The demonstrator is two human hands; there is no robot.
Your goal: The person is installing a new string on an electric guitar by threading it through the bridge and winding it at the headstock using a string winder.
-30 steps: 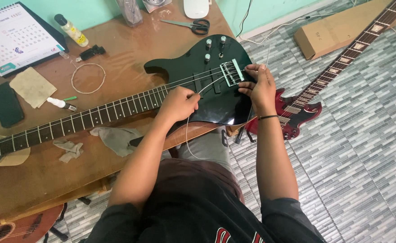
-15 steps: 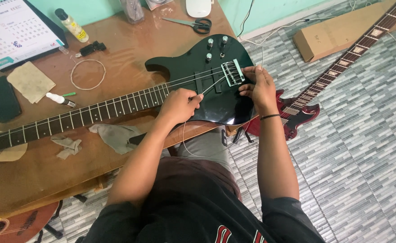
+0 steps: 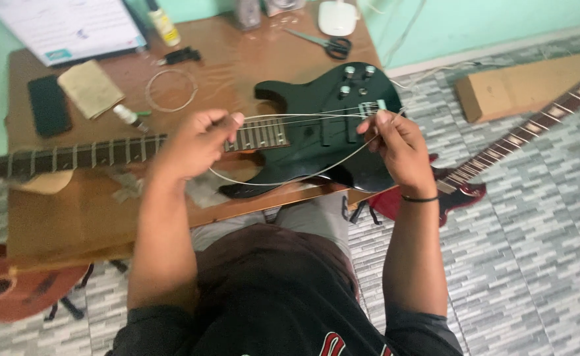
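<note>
Head view, near first: dark shirt and grey shorts at bottom edge, both forearms reaching up toward the black electric guitar [image 3: 316,125] lying flat on the brown table [image 3: 72,217]. Versus the earlier frame, left hand [image 3: 194,142] has lifted off the guitar body and moved out over the neck end; the loose guitar string [image 3: 290,178] now sags in a wide loop between the two hands instead of lying close by the bridge. Camera has also shifted closer and lower.

Left hand: fist-like, knuckles up, fingers curled shut on one end of the string, raised above the fretboard where neck joins body. Right hand [image 3: 395,142]: wrist bent, fingers pinched closed on the other end of the string, just at the guitar's bridge side, black band on the wrist. String arcs down over the lower body of the guitar.

Left of the guitar body: a coiled string [image 3: 171,89], a small tube [image 3: 128,115], a tan cloth [image 3: 91,89], a dark phone [image 3: 48,104]. Beyond the guitar, at the far table edge: scissors [image 3: 326,43], a white mouse [image 3: 338,16], a yellow bottle [image 3: 163,23], a calendar pad [image 3: 72,26]. Right of the guitar, on the tiled floor: a red guitar [image 3: 461,191] and a cardboard box [image 3: 521,86]. Below-left of the guitar, a brown acoustic guitar [image 3: 13,290] under the table edge.
</note>
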